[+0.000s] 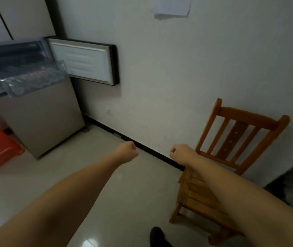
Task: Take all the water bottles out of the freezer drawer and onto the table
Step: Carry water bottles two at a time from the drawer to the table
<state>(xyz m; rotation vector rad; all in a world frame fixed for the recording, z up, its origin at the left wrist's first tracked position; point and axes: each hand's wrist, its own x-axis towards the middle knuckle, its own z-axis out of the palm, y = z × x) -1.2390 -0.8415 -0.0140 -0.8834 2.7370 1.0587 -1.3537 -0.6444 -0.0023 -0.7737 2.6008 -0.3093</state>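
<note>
The freezer drawer (30,81) stands pulled out, up and well left of both hands; bottles inside cannot be made out. The left hand (127,151) and right hand (179,153) are empty fists. The step appears to be approaching; next is a reach leftward into the drawer.

A plain home kitchen corner: fridge (35,122) (freezer drawer (26,75) open), wooden chair (231,148), tiled floor (133,193).

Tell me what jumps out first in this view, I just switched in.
Two bare forearms reach forward at centre, the left hand and right hand curled and holding nothing. At upper left the freezer drawer is pulled out beside an open door. A wooden chair stands against the wall at right.
</note>
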